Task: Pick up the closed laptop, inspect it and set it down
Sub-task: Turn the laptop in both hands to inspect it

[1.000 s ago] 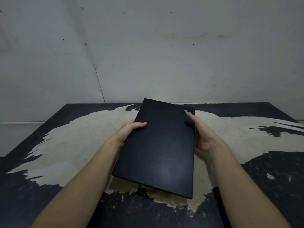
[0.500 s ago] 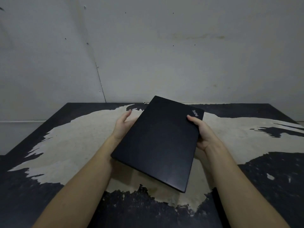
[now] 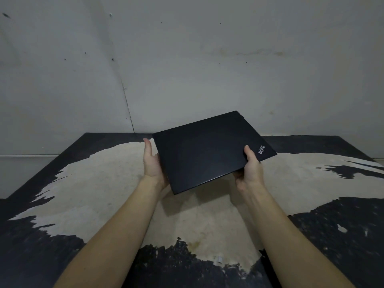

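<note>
A closed black laptop with a small logo near its right corner hangs in the air above the table, lid up and tilted, its long side roughly across my view. My left hand holds its left edge from the side and below, fingers pointing away from me. My right hand grips the near right edge, thumb on the lid beside the logo, fingers hidden underneath. The laptop's shadow falls on the table under it.
The table is dark with a large worn pale patch in its middle. A grey wall stands right behind the table's far edge. Nothing else lies on the table.
The laptop has turned clockwise from lengthwise to roughly crosswise and risen farther from me. My left hand slid to its left edge; my right hand kept its grip near the logo.
</note>
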### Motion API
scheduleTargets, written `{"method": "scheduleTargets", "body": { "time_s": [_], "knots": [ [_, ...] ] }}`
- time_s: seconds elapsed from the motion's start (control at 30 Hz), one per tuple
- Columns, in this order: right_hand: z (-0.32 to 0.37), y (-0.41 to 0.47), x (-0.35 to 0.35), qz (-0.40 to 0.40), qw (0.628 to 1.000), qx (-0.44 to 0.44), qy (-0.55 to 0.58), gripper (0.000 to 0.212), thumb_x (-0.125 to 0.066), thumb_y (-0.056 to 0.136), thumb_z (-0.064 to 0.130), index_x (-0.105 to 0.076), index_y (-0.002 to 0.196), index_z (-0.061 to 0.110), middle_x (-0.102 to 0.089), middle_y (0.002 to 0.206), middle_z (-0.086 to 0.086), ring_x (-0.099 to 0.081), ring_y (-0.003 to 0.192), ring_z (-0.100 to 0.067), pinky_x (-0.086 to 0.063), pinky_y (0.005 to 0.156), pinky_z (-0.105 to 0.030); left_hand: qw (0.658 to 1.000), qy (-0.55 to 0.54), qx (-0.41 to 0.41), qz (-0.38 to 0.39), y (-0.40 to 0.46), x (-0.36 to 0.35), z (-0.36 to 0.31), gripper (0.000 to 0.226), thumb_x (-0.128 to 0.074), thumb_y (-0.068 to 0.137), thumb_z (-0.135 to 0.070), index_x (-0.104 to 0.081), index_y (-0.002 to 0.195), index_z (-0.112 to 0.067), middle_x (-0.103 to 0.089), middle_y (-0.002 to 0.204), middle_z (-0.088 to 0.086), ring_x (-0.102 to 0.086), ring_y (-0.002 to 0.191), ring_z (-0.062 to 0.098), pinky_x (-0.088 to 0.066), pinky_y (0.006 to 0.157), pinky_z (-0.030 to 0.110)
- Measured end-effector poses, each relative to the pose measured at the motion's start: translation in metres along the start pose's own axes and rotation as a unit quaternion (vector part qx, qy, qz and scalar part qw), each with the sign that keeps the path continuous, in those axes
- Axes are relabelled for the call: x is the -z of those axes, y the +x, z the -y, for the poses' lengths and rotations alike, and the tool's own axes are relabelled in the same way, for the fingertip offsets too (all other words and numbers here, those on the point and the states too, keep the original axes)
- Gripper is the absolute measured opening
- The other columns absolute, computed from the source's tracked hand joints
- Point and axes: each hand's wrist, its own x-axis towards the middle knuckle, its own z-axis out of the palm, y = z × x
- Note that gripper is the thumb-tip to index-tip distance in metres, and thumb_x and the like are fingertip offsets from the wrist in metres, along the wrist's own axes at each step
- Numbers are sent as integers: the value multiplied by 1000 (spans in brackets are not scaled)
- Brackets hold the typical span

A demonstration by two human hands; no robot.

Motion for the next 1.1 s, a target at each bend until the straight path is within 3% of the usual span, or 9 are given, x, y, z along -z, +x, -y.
{"method": "scheduleTargets", "body": {
  "time_s": [0.17,0.3,0.4,0.5,0.63,0.77,0.87,1.0,1.1],
  "knots": [
    [-6,3,1,-32,999,37,7,13,-71,96,24,-72,108,23,-83,89,6,-79,75,-14,-62,56,-33,991,118,31,-48,-1,-12,0,52,-69,88,-53,-74,125,-17,-75,125,10,-73,110,32,-57,91,47],
    [-12,4,0,-39,999,34,10,15,-73,94,25,-72,108,25,-83,92,3,-80,78,-17,-64,57,-38,975,205,-8,-80,-1,-16,0,38,-73,92,-36,-69,127,-21,-81,109,4,-78,94,26,-64,65,38],
    [-15,3,-1,-38,999,25,-7,19,-74,93,29,-70,111,25,-81,106,-4,-79,92,-25,-66,68,-45,969,223,-52,-88,1,-18,-3,27,-71,94,-28,-68,121,-24,-82,100,1,-79,84,22,-62,57,34],
    [-16,1,-3,-19,999,20,-20,21,-73,93,31,-71,113,23,-84,102,-4,-81,87,-24,-65,64,-42,967,225,-64,-96,2,-14,-6,16,-70,95,-26,-70,111,-26,-82,99,3,-79,80,21,-62,56,34],
    [-9,1,-6,12,998,12,-62,16,-69,96,33,-71,110,24,-84,88,4,-80,85,-21,-64,62,-36,970,213,-56,-105,5,-7,-10,14,-72,92,-30,-71,107,-28,-83,97,2,-79,84,24,-63,61,39],
    [8,8,0,32,998,-4,-55,23,-61,97,41,-73,105,23,-81,96,-1,-74,95,-25,-65,78,-43,969,213,-50,-116,6,1,-18,18,-73,91,-31,-71,109,-27,-83,95,3,-79,84,25,-63,62,39],
    [28,17,14,38,999,-10,-36,31,-56,96,50,-70,96,22,-81,89,-2,-73,91,-28,-62,76,-41,967,220,-53,-120,6,10,-25,23,-74,90,-32,-71,112,-26,-82,100,5,-79,86,26,-63,65,39],
    [40,24,28,77,988,-59,-121,51,-54,92,61,-66,111,15,-81,96,-7,-77,84,-28,-62,75,-41,964,234,-51,-118,1,24,-32,28,-75,89,-32,-71,115,-25,-82,101,4,-79,88,25,-63,62,36],
    [41,24,29,89,970,-95,-207,47,-61,91,54,-72,116,16,-80,104,-4,-79,87,-25,-64,71,-37,956,261,-49,-124,-3,32,-34,29,-76,88,-32,-71,114,-21,-82,101,7,-79,83,24,-62,58,33]
  ]
}}
